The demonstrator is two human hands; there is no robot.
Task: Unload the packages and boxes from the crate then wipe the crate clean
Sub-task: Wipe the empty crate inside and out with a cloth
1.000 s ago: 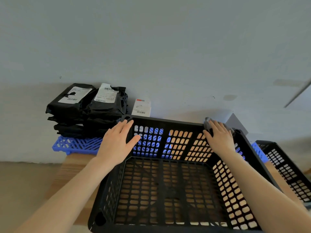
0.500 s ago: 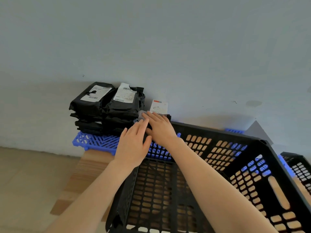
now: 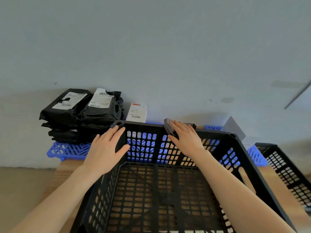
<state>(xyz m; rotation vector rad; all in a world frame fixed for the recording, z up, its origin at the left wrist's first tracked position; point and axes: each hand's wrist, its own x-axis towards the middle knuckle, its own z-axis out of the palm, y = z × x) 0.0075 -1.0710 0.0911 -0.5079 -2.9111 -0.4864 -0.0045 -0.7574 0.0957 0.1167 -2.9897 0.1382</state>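
Near edge of black perforated plastic crate (image 3: 144,125) cut off at 6 o'clock. Grey cloth (image 3: 168,127) mostly hidden under right hand (image 3: 186,138). Right grip released, fingers flat, pressing cloth onto far rim, 12 o'clock. Left hand (image 3: 106,152) grip released too, palm flat over far-left corner. Stacked black plastic mailer packages (image 3: 80,115) at 10 o'clock on blue slatted pallet (image 3: 67,150), white labelled box (image 3: 137,112) just behind rim. Second black crate (image 3: 286,167) crowds 3 o'clock, partly out of view.
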